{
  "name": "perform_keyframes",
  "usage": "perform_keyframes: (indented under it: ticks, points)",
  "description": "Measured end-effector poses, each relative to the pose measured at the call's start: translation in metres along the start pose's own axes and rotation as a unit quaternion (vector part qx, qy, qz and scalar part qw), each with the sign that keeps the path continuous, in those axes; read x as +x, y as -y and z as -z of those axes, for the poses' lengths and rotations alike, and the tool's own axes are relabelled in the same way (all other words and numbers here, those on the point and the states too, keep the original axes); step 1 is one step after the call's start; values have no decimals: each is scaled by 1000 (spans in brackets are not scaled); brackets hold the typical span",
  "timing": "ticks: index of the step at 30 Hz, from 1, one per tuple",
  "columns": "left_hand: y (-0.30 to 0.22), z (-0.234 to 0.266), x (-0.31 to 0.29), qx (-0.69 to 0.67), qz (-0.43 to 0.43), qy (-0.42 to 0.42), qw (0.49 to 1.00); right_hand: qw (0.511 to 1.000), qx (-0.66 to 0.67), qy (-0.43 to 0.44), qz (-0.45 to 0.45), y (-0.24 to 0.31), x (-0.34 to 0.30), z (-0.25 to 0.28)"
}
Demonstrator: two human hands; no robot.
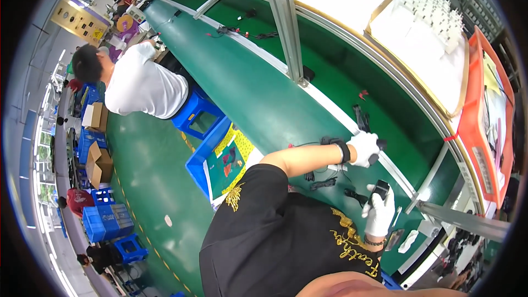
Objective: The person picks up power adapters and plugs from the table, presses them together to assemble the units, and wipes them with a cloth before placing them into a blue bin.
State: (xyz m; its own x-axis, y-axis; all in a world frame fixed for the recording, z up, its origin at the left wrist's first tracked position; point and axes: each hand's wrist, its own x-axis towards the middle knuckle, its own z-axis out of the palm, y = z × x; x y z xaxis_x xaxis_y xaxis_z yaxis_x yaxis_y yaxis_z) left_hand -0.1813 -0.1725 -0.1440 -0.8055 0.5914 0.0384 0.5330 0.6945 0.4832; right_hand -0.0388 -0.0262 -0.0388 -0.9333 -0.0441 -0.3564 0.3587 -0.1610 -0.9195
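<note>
My left hand (363, 149), in a white glove with a dark band at the wrist, is closed around a black object whose rounded ends stick out past the fingers; its kind is not clear. Nearer to me, my gloved right hand (380, 212) grips a small black box-shaped device (380, 187) between thumb and fingers. A bundled black cable (356, 196) lies beside the right hand on the green work surface (264, 115). Another coiled black cable (323, 184) rests left of it. Beyond my left hand is a black cable bundle (361, 117).
A metal post (283, 22) rises from the bench frame. A white shelf edge runs along the right, with a tray of white parts (432, 14) and an orange bin (478, 115). A blue crate (201, 168) stands left. A co-worker in white (146, 85) sits further along.
</note>
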Motion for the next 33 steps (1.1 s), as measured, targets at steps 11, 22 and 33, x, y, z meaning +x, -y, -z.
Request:
perform_keyframes:
  ticks: [11, 22, 33]
  points:
    - [-51, -33, -31, -36, -161, -137, 977, 997, 19, -28, 66, -6, -44, 41]
    - [-106, 85, -53, -624, -32, -155, 765, 980, 152, -43, 121, 13, -76, 79]
    - [-188, 49, -66, -942, 60, 16, 329, 969, 88, -86, 213, 38, -84, 64]
